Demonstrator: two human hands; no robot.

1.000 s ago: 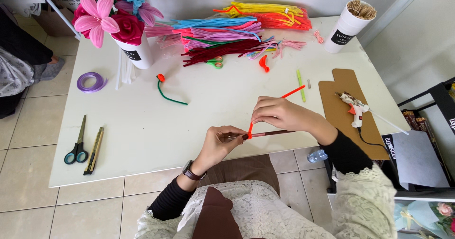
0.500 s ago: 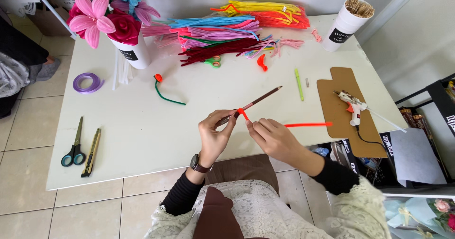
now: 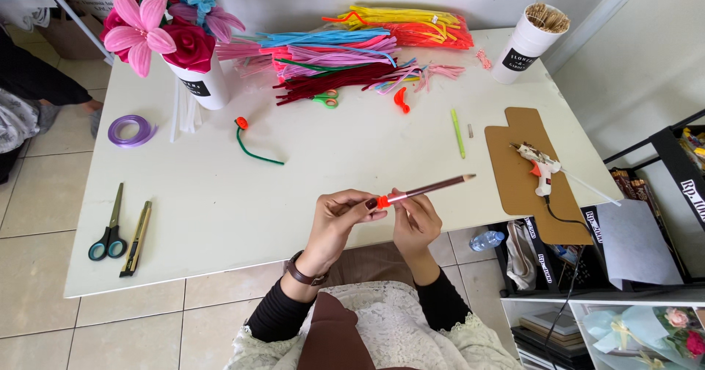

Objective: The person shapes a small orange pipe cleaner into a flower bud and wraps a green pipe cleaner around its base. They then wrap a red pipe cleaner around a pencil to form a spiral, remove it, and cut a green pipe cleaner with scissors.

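Since half a second ago the orange pipe cleaner (image 3: 382, 202) has wound tight around the pencil (image 3: 433, 188). Left hand (image 3: 339, 218) pinches the coil; right hand (image 3: 416, 220) grips the pencil, pointing toward two o'clock.

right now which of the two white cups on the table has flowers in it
The white cup at the back left holds the pink, red and blue flowers. The white cup at the back right holds only thin wooden sticks.
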